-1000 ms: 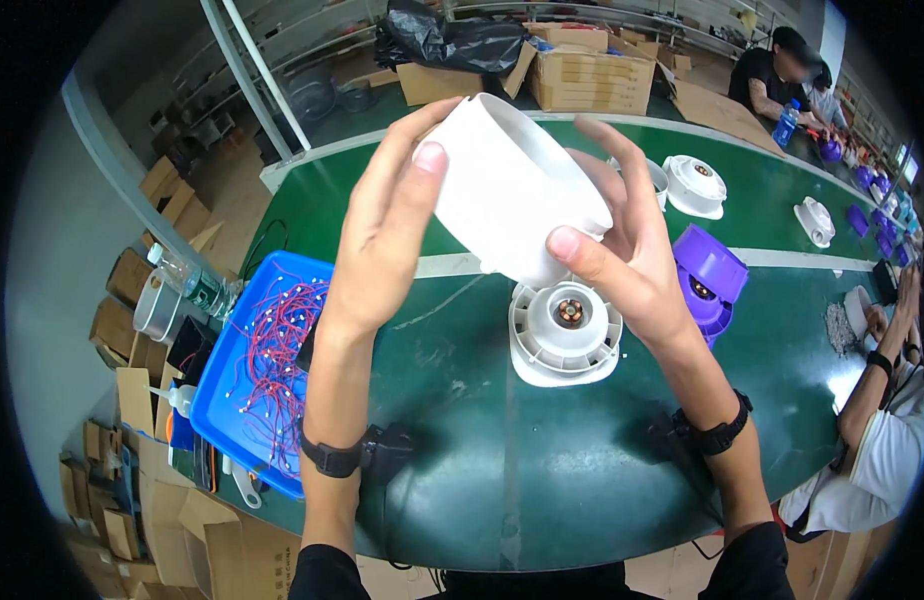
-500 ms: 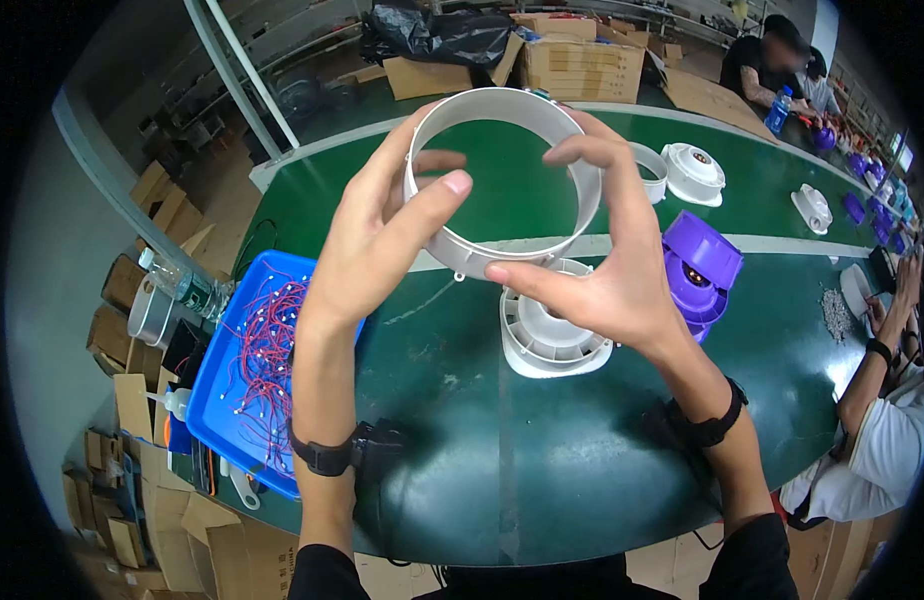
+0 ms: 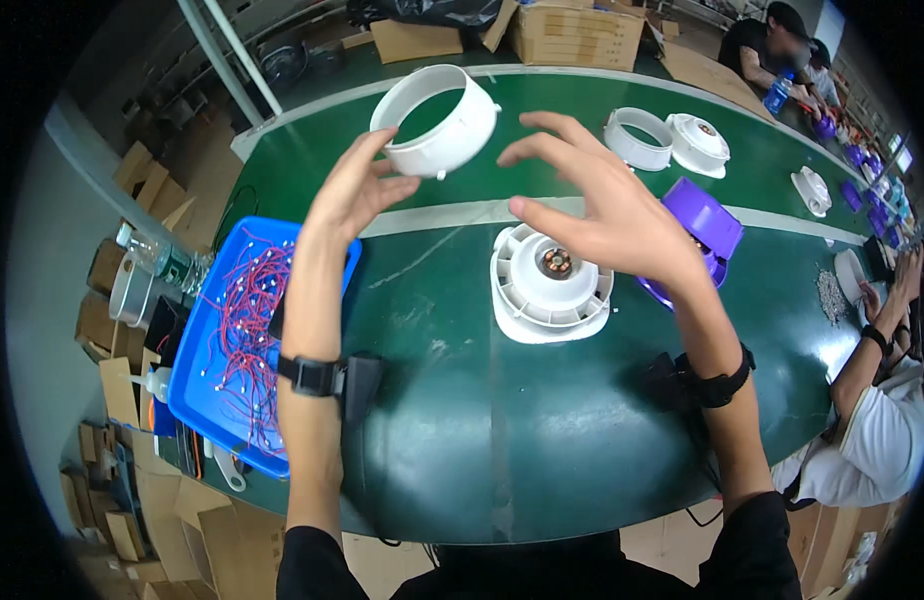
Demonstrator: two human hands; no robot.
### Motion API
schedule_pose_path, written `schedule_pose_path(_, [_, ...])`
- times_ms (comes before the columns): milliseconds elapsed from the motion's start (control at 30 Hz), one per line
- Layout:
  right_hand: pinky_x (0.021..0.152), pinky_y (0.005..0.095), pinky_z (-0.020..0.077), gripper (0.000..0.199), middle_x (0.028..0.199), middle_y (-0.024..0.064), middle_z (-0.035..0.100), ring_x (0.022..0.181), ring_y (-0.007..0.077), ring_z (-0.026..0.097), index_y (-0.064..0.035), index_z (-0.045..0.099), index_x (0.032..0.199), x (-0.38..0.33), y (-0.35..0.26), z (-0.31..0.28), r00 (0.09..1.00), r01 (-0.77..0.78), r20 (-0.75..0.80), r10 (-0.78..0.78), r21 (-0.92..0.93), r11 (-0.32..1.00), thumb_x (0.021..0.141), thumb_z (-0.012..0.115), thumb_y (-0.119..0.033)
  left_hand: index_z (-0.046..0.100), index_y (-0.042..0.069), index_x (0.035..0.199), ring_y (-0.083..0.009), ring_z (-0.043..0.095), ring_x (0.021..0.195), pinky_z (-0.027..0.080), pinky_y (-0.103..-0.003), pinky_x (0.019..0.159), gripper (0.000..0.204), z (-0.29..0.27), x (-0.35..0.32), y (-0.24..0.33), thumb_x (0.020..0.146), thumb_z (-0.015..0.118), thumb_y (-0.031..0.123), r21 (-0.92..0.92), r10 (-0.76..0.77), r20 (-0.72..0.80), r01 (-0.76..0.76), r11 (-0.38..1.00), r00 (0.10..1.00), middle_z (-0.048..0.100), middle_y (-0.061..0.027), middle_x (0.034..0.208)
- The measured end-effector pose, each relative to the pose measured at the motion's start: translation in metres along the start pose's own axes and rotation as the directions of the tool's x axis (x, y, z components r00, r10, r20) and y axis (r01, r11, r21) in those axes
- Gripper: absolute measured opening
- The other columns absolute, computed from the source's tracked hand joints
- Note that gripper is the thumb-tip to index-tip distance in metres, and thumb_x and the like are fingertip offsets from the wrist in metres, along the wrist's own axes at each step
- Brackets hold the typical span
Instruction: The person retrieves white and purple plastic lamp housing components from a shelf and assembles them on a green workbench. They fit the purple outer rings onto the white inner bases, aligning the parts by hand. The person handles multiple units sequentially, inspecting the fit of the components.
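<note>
A white plastic ring, wide and short like a collar with small lugs on its edge, is at the far side of the table, tilted. My left hand grips its near left edge; part of the grip is hidden. My right hand hovers, fingers apart and holding nothing, above and behind a round white fan-like housing. That housing has radial ribs and a copper-wound motor core in its middle. Close to my right wrist stands a purple housing, partly covered by my hand and forearm.
A blue tray of red wires with white connectors lies on the left. Another white ring and white housing stand far right. A bottle is beyond the tray. A co-worker's arm reaches in at right.
Both hands held the ring before. My right hand has let go and opened; my left hand has carried the ring away to the far left, uncovering the white housing.
</note>
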State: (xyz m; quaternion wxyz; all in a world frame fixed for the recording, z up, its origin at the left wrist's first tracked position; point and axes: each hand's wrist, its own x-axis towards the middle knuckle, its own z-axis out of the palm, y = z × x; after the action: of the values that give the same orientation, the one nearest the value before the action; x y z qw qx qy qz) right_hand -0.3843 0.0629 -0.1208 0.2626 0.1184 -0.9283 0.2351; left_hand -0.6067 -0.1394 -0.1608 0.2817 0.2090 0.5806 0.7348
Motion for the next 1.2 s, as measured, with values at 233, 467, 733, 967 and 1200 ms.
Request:
schedule_pose_path(233, [0.108, 0.046, 0.0416, 0.097, 0.149, 0.031, 0.034, 0.134, 0.047, 0.042, -0.0168, 0.037, 0.148, -0.016, -0.004, 0.004, 0.754, -0.081, 0.649, 0.097, -0.054, 0.995, 0.067, 0.084, -0.042, 0.033, -0.013, 0.133, -0.0412, 0.053, 0.12, 0.051, -0.051, 0.103, 0.056, -0.036, 0.043, -0.079, 0.091, 0.061, 0.011, -0.202, 0.115, -0.293, -0.179, 0.963, 0.949, 0.041, -0.0284, 0.136])
schedule_pose_path(467, [0.101, 0.051, 0.047, 0.088, 0.133, 0.0266, 0.048, 0.119, 0.0472, 0.053, -0.017, 0.041, 0.145, -0.014, -0.003, 0.042, 0.856, -0.106, 0.466, 0.225, -0.268, 0.958, 0.067, 0.079, -0.03, 0.0, -0.005, 0.15, -0.0325, 0.065, 0.103, 0.056, -0.041, 0.093, 0.092, -0.016, 0.044, -0.101, 0.084, 0.064, 0.002, 0.173, 0.193, -0.397, -0.133, 0.976, 0.897, 0.051, -0.0279, 0.123])
schedule_pose_path(733, [0.096, 0.0481, 0.0491, 0.069, 0.126, 0.023, 0.056, 0.11, 0.0445, 0.058, -0.0064, 0.052, 0.133, 0.052, 0.11, 0.092, 0.967, -0.11, 0.18, 0.181, -0.344, 0.932, 0.073, 0.075, -0.032, 0.026, -0.004, 0.138, -0.0263, 0.069, 0.075, 0.059, -0.036, 0.062, 0.072, -0.024, 0.06, -0.129, 0.078, 0.066, 0.002, 0.622, 0.594, -0.371, -0.284, 0.73, 0.714, 0.059, -0.021, 0.106])
schedule_pose_path(967, [0.112, 0.0451, 0.0363, 0.091, 0.143, 0.0249, 0.046, 0.134, 0.0386, 0.045, -0.0071, 0.027, 0.153, 0.093, 0.183, 0.113, 0.995, -0.068, 0.069, 0.076, -0.103, 0.992, 0.077, 0.076, -0.022, 0.028, 0.0, 0.136, -0.0262, 0.069, 0.077, 0.061, -0.039, 0.062, 0.065, -0.022, 0.051, -0.121, 0.08, 0.061, -0.003, 0.582, 0.592, -0.325, -0.338, 0.74, 0.737, 0.06, -0.0178, 0.1])
schedule_pose_path(1200, [0.103, 0.0437, 0.0435, 0.05, 0.122, 0.0238, 0.062, 0.12, 0.0379, 0.056, -0.0045, 0.057, 0.128, 0.039, 0.132, 0.024, 0.982, -0.082, 0.144, 0.121, -0.254, 0.964, 0.087, 0.064, -0.032, 0.034, -0.004, 0.137, -0.0241, 0.069, 0.077, 0.063, -0.037, 0.067, 0.058, -0.033, 0.042, -0.117, 0.085, 0.059, 0.002, 0.446, 0.425, -0.361, -0.247, 0.861, 0.83, 0.063, -0.0191, 0.102])
